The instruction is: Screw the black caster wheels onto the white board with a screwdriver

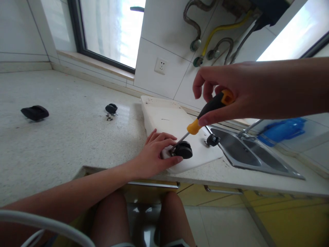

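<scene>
My right hand (223,91) is wrapped round a black and yellow screwdriver (194,127), held at a slant. The screwdriver's tip points down to the metal base of a black caster wheel (184,150) at the near left corner of a white panel (164,118). My left hand (158,152) grips around that caster's base, thumb on the near side and fingers on the far side. The exact contact of the tip is partly hidden by the fingers. A second black caster (212,140) sits on the panel's right corner.
On the speckled counter (69,137) lie a loose caster (111,108) beside several small screws (109,117), and a black pointed object (35,113) farther left. To the right is a steel double sink (246,149) with a blue bag (282,131) behind. Drawer handles (223,189) run below the counter's edge.
</scene>
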{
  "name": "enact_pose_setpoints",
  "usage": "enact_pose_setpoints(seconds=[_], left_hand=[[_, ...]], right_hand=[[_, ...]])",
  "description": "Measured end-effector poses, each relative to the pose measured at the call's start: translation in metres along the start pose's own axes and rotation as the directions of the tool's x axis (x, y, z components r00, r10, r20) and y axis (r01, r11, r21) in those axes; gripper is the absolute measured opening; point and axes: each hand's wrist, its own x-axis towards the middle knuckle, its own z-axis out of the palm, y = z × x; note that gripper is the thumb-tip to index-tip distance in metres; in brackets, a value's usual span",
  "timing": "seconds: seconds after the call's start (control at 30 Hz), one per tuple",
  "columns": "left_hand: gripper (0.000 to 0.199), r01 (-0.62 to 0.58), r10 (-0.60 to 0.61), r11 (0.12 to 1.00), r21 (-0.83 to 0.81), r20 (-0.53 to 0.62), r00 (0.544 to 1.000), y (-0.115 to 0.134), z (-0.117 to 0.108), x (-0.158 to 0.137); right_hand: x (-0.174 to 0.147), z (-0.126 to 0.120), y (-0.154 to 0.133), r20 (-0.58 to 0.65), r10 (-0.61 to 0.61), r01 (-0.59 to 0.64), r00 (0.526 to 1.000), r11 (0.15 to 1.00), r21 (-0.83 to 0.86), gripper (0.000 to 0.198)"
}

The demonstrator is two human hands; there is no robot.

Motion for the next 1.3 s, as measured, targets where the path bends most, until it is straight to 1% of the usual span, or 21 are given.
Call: enact_pose_setpoints(seconds=[0.1,0.17,0.23,0.33,0.4,0.47,0.5,0.57,0.63,0.67,0.7,0.77,0.8,0.87,0.93,1.0,1.03,1.1,1.13,1.2,1.3], left_hand=[[0.033,0.004,-0.004,1.0,-0.011,-0.001,1.0,0.0,0.0,0.0],[0.034,0.006,-0.006,1.0,-0.008,-0.013,1.0,0.0,0.0,0.0],[0.034,0.006,-0.006,1.0,-0.006,-0.015,1.0,0.0,0.001,0.0],[0.035,0.003,-0.003,1.0,-0.011,-0.01,1.0,0.0,0.0,0.0],[0.036,0.005,-0.005,1.0,-0.015,-0.011,1.0,0.0,0.0,-0.001],[0.035,0.008,-0.008,1.0,-0.014,-0.012,1.0,0.0,0.001,-0.001],[0.035,0.008,-0.009,1.0,-0.013,-0.015,1.0,-0.001,0.001,-0.001],[0.035,0.008,-0.008,1.0,-0.01,-0.019,1.0,-0.001,0.001,0.0],[0.036,0.011,-0.011,1.0,-0.011,-0.018,1.0,-0.001,0.001,0.0],[0.037,0.013,-0.013,1.0,-0.012,-0.015,1.0,-0.001,0.001,0.0],[0.037,0.016,-0.016,1.0,-0.013,-0.011,1.0,-0.001,0.001,0.0],[0.036,0.021,-0.021,1.0,-0.012,0.003,1.0,0.0,0.0,0.0],[0.035,0.023,-0.023,1.0,-0.011,0.008,1.0,0.0,0.0,0.0],[0.034,0.025,-0.024,1.0,-0.008,0.008,1.0,0.001,0.0,0.0],[0.035,0.025,-0.025,1.0,-0.01,0.0,1.0,0.001,0.0,0.0],[0.036,0.028,-0.028,1.0,-0.012,-0.002,1.0,0.001,0.0,0.0],[0.036,0.03,-0.03,0.999,-0.012,-0.001,1.0,0.001,0.0,0.0],[0.033,0.031,-0.031,0.999,-0.009,-0.004,1.0,0.001,0.0,0.0],[0.033,0.03,-0.03,1.0,-0.007,-0.008,1.0,0.001,0.0,0.0],[0.033,0.029,-0.029,1.0,-0.006,-0.014,0.999,0.001,0.001,0.0],[0.036,0.024,-0.024,1.0,-0.004,-0.015,1.0,0.001,0.001,0.0]], right_hand=[[0.002,0.001,-0.006,-0.021,0.084,-0.085,0.996,0.995,-0.05,0.053],[0.003,0.0,-0.01,-0.048,0.146,-0.149,0.988,0.987,-0.056,0.054],[0.004,-0.003,-0.01,-0.038,0.135,-0.135,0.99,0.991,0.004,0.052],[0.004,-0.009,-0.009,0.027,0.108,-0.11,0.994,0.991,0.078,0.049],[0.005,-0.011,-0.008,0.055,0.172,-0.174,0.984,0.984,0.043,0.042],[0.005,-0.013,-0.008,0.046,0.222,-0.222,0.974,0.975,-0.007,0.043],[0.005,-0.013,-0.007,0.044,0.2,-0.2,0.979,0.98,-0.007,0.041],[0.005,-0.016,-0.004,0.104,0.077,-0.083,0.992,0.995,0.054,0.032],[0.004,-0.018,-0.001,0.215,-0.003,-0.022,0.977,0.993,0.113,0.036],[0.003,-0.019,-0.001,0.258,0.027,-0.052,0.966,0.995,0.09,0.04],[0.001,-0.02,-0.001,0.262,0.109,-0.119,0.959,0.993,0.024,0.048],[-0.002,-0.02,-0.005,0.204,0.271,-0.246,0.941,0.959,-0.141,0.062],[-0.003,-0.019,-0.007,0.178,0.311,-0.275,0.934,0.94,-0.2,0.063],[-0.005,-0.018,-0.013,0.199,0.327,-0.277,0.924,0.93,-0.243,0.062],[-0.006,-0.017,-0.017,0.235,0.378,-0.319,0.896,0.913,-0.254,0.07],[-0.006,-0.016,-0.021,0.201,0.453,-0.384,0.868,0.871,-0.307,0.081],[-0.006,-0.016,-0.022,0.171,0.464,-0.392,0.869,0.857,-0.335,0.086],[-0.007,-0.017,-0.021,0.141,0.395,-0.332,0.908,0.882,-0.336,0.083],[-0.007,-0.018,-0.02,0.148,0.334,-0.278,0.931,0.91,-0.307,0.079],[-0.007,-0.019,-0.018,0.186,0.27,-0.22,0.945,0.943,-0.251,0.081],[-0.006,-0.019,-0.02,0.151,0.344,-0.285,0.927,0.905,-0.316,0.089]])
